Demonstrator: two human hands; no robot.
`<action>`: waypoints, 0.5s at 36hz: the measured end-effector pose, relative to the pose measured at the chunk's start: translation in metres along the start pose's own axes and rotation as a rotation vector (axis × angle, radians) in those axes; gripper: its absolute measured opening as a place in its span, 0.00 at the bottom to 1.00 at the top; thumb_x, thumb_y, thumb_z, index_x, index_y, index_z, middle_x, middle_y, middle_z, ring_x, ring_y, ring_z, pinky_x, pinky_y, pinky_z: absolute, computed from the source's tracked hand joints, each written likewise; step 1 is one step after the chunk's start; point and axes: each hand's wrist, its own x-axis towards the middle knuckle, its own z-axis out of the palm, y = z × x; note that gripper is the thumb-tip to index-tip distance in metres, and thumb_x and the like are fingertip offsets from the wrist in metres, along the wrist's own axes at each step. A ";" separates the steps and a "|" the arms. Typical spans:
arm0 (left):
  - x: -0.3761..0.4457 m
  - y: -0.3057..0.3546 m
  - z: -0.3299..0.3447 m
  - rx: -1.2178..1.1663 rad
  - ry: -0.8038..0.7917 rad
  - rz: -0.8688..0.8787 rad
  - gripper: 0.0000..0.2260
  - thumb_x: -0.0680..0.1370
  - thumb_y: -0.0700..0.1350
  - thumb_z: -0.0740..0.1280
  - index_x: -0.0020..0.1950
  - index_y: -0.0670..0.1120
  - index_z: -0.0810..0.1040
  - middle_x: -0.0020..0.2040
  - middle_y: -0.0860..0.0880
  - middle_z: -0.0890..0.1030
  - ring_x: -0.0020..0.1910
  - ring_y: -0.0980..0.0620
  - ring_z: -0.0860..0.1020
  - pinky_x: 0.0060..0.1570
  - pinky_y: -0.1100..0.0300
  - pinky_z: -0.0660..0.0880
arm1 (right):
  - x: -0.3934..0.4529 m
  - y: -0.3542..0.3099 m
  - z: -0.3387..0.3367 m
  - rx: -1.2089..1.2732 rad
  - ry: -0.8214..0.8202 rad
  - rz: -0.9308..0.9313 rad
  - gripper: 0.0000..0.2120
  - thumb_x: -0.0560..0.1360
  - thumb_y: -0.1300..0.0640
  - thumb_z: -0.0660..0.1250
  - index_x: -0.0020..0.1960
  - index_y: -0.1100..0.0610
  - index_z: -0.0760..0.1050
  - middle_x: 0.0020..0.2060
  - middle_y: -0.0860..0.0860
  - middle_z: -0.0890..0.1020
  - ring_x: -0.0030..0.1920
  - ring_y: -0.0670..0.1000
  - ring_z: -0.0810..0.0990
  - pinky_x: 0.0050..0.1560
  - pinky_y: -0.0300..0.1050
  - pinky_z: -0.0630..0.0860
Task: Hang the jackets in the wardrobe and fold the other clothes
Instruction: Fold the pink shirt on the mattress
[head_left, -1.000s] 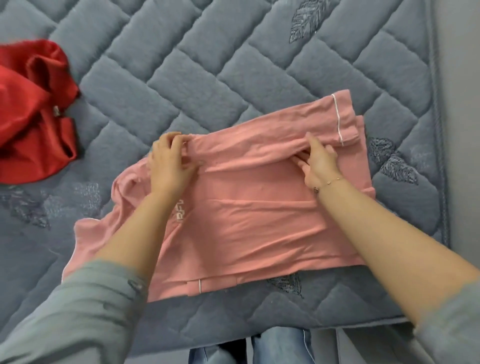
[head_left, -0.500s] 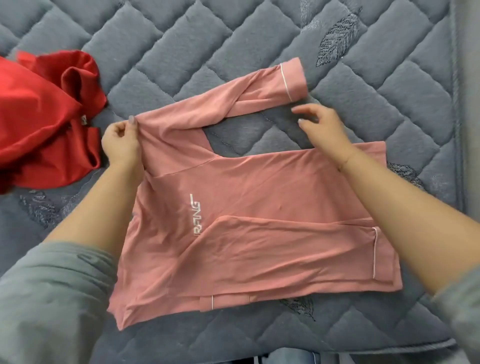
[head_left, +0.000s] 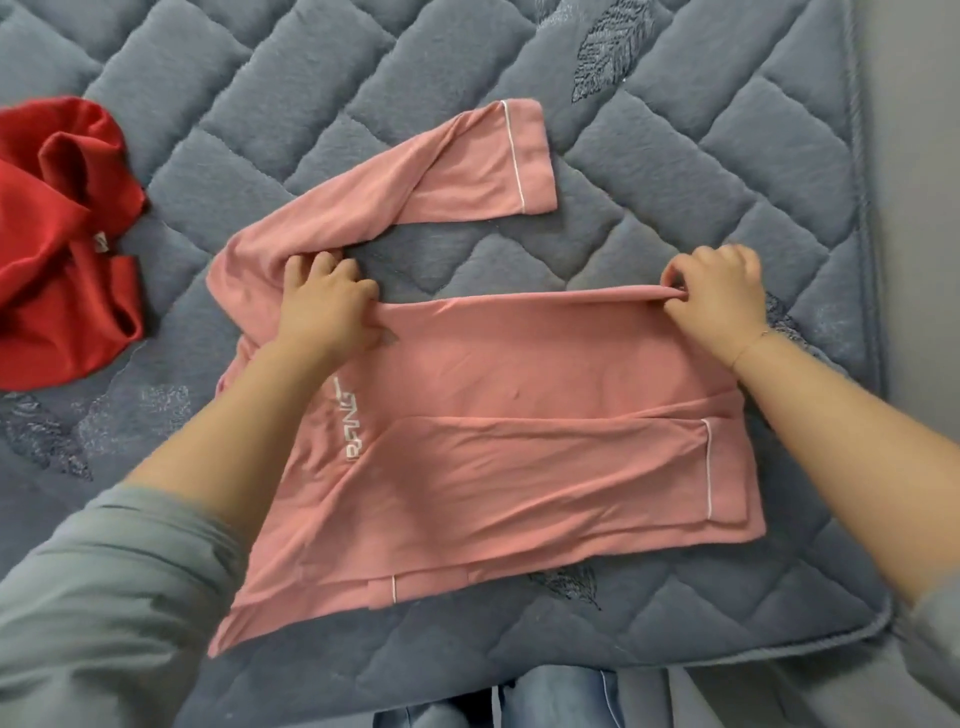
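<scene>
Fig.: Pink long-sleeve top (head_left: 519, 415), white logo on chest, white piping at cuffs, lies flat on grey quilted mattress (head_left: 701, 156), part-folded. Near sleeve folded across body w/ cuff at right; far sleeve angled up-right, off the body. Far edge gripped at both ends by my hands. Red garment (head_left: 57, 249) crumpled at far left, apart from top.

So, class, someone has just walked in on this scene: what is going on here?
A person is folding a pink long-sleeved top on a grey quilted mattress. The left hand grips it near the shoulder, and the right hand pinches the far edge. One sleeve is folded across the body; the other sleeve lies spread out. A crumpled red garment lies to the left.
</scene>
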 end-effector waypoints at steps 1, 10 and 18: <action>-0.003 0.000 -0.002 0.037 -0.007 0.044 0.19 0.69 0.60 0.73 0.49 0.46 0.81 0.50 0.47 0.77 0.56 0.43 0.70 0.59 0.50 0.54 | -0.003 0.003 -0.001 0.012 0.007 -0.004 0.08 0.68 0.66 0.68 0.47 0.60 0.79 0.44 0.62 0.79 0.52 0.64 0.74 0.57 0.53 0.61; -0.087 0.017 -0.018 0.021 0.357 0.254 0.03 0.72 0.40 0.69 0.43 0.44 0.76 0.40 0.44 0.76 0.40 0.41 0.77 0.52 0.46 0.64 | -0.092 0.033 -0.014 0.253 0.247 -0.194 0.12 0.56 0.70 0.58 0.38 0.63 0.74 0.35 0.60 0.73 0.40 0.61 0.72 0.43 0.51 0.61; -0.159 0.052 0.018 -0.029 0.160 0.288 0.06 0.68 0.42 0.64 0.41 0.45 0.80 0.39 0.45 0.79 0.38 0.43 0.80 0.47 0.49 0.65 | -0.162 0.045 0.020 0.117 0.102 -0.129 0.10 0.61 0.74 0.69 0.38 0.62 0.79 0.39 0.61 0.77 0.43 0.64 0.77 0.49 0.56 0.70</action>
